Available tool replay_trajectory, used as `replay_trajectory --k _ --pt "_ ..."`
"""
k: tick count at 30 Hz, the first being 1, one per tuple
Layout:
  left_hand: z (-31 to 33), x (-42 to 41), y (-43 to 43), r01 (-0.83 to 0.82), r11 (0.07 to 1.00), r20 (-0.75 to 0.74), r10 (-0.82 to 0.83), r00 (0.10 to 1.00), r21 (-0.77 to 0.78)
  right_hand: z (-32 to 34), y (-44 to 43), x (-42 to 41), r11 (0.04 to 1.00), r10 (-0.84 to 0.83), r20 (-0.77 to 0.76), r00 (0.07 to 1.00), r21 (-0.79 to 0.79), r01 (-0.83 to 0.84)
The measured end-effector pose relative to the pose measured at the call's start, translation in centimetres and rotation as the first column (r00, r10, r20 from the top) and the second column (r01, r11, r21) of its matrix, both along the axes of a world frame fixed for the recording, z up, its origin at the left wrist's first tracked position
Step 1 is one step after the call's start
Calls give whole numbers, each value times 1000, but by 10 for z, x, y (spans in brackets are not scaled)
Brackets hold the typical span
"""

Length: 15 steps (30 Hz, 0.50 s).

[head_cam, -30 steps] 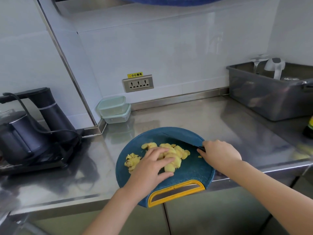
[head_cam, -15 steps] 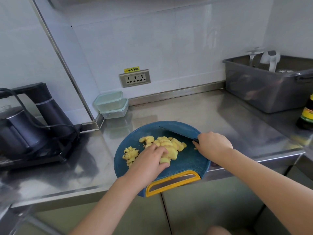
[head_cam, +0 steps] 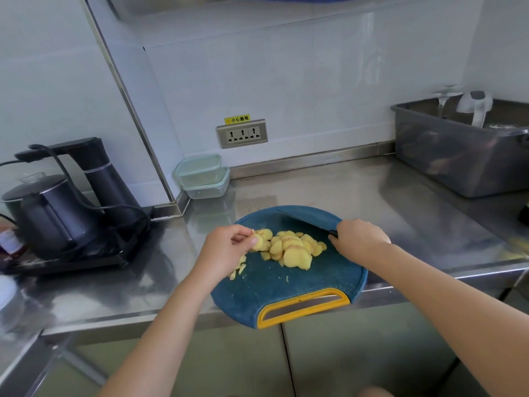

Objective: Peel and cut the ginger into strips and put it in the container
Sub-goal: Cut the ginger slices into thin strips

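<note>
Yellow ginger slices (head_cam: pixel 292 249) lie in a loose pile on a round blue cutting board (head_cam: pixel 297 285) with a yellow handle at its near edge. A few cut strips (head_cam: pixel 239 270) lie at the board's left. My left hand (head_cam: pixel 226 250) pinches some slices (head_cam: pixel 262 239) at the pile's left end, slightly lifted. My right hand (head_cam: pixel 359 239) grips the handle of a dark knife (head_cam: pixel 303 220); its blade points back-left, above the board behind the pile. Two stacked clear containers (head_cam: pixel 203 176) stand in the wall corner behind the board.
The steel counter (head_cam: pixel 386 202) carries a black kettle and water dispenser (head_cam: pixel 65 204) with cords on the left, and a grey tub (head_cam: pixel 461 156) holding glassware at the back right. A dark bottle (head_cam: pixel 525 210) shows at the right edge. A wall socket (head_cam: pixel 242 134) is behind.
My left hand has left the middle of the pile, moved to its left end and picked up some slices. The knife hand has stayed in place.
</note>
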<state>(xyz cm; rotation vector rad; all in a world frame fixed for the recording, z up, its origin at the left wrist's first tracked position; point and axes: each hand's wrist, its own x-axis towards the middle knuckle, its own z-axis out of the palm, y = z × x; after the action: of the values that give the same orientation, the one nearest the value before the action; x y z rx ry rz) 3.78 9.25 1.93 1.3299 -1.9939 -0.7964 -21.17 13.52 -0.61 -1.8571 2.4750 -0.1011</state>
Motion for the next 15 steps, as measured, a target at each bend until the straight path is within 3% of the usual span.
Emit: replay_trajectory --k 7,15 --pt "-5 -17 -11 46 987 -126 -27 992 154 -2 -6 3 1000 -13 2 1000 -10 13" --pt "-13 -27 -13 75 971 48 -88 995 228 -7 -8 1 1000 -5 -36 999 -20 4"
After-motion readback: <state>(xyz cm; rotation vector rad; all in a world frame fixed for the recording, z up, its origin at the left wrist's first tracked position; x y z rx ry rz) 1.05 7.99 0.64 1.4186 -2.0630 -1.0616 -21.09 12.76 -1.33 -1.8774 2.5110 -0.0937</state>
